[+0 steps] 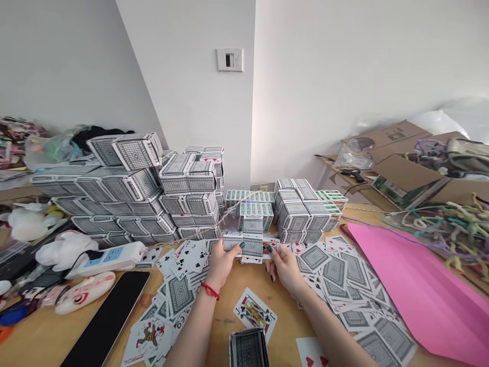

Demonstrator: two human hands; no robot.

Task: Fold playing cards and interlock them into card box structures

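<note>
Between my hands is a cross-shaped group of playing cards (252,246), grey patterned backs mostly facing me. My left hand (222,261) pinches its left arm, thumb on top. On the other side, my right hand (284,265) grips the right arm, where a colourful card face partly shows. Fingers beneath the cards are hidden. Below the hands a jack of clubs (254,311) lies face up on the wooden table (214,336). Nearer to me stands an open box shape made of cards (249,346), and a heart card (311,351) lies beside my right forearm.
Stacked card blocks (191,178) rise at the left, with a smaller stack (300,209) right of centre. Green-and-white card packs (255,209) stand behind the hands. Loose cards (336,270) spread on both sides. A phone (109,316), power strip (110,259) and pink sheet (416,285) lie around.
</note>
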